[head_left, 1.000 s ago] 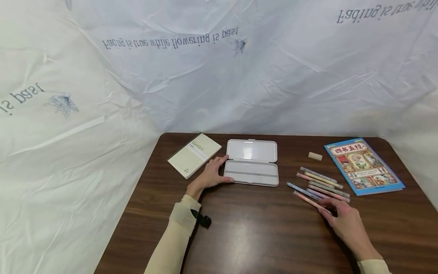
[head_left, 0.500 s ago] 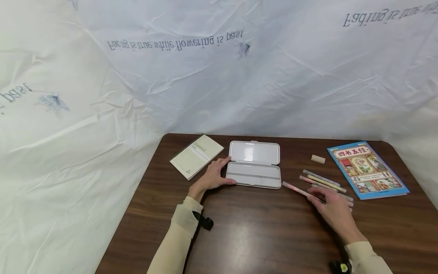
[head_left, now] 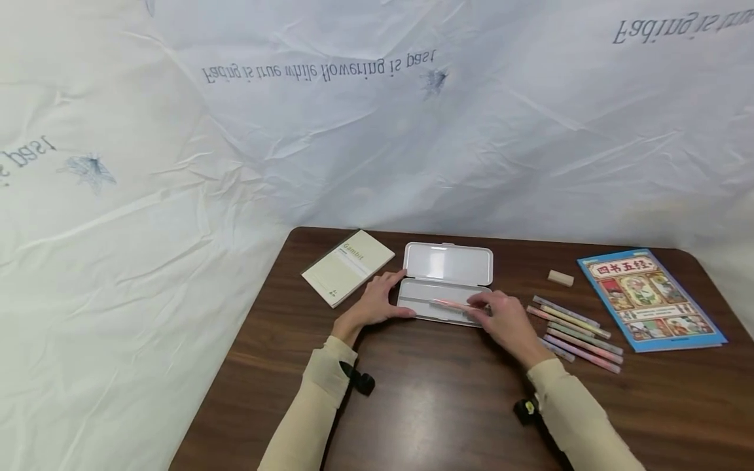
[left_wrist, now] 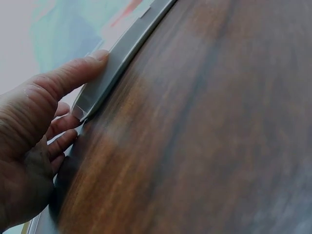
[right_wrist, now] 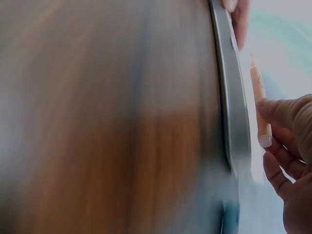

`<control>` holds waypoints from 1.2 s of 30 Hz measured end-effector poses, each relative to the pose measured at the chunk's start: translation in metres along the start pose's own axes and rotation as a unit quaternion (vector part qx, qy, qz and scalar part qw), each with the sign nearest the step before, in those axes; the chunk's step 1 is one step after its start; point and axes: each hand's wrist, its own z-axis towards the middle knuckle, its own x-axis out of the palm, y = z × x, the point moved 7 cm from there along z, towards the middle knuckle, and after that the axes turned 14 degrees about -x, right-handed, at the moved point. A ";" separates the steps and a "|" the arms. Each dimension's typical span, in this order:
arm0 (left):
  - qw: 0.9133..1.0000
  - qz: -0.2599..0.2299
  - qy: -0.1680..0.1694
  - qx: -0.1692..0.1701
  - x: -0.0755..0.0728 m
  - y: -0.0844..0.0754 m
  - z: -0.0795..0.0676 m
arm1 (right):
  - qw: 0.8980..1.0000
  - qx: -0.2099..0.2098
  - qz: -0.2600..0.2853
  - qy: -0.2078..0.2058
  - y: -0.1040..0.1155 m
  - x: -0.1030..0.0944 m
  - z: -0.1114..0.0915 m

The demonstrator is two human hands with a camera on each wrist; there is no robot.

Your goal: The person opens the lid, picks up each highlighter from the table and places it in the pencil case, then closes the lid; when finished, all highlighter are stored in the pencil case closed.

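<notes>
A white pencil case (head_left: pixel 432 288) lies open on the table, its lid folded back. My left hand (head_left: pixel 377 302) holds the case's left end, thumb (left_wrist: pixel 80 73) against the front wall and fingers round the corner. Over the tray, my right hand (head_left: pixel 505 320) pinches a pink pen (right_wrist: pixel 260 90) between thumb and fingers. In the head view the pen's tip points left, close over the compartments. A divider runs along the tray. Several coloured pens (head_left: pixel 583 353) lie in a loose group right of my right hand.
A cream notebook (head_left: pixel 349 267) lies left of the case. A beige eraser (head_left: pixel 560 278) sits behind the pens, and a blue-edged book (head_left: pixel 650 301) lies at the right. White printed sheeting (head_left: pixel 353 150) hangs behind the dark wooden table (head_left: pixel 406 399).
My right hand has picked up the pink pen from the group and carried it left over the tray. My left hand stays at the case's end. The head view has shifted slightly.
</notes>
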 end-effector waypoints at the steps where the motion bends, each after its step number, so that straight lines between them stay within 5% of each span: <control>1: 1.000 0.000 0.000 0.000 0.000 0.000 0.000 | 1.000 -0.010 0.005 0.003 0.003 0.006 0.005; 6: 1.000 0.005 0.000 -0.001 -0.001 0.000 -0.001 | 0.998 -0.050 0.014 0.023 0.015 0.031 0.024; 14: 1.000 0.003 -0.004 0.000 0.000 -0.005 -0.002 | 0.995 -0.077 0.001 0.056 0.021 0.043 0.035; 36: 1.000 0.004 0.002 -0.021 -0.001 0.001 -0.002 | 0.995 -0.062 -0.007 0.077 0.025 0.044 0.037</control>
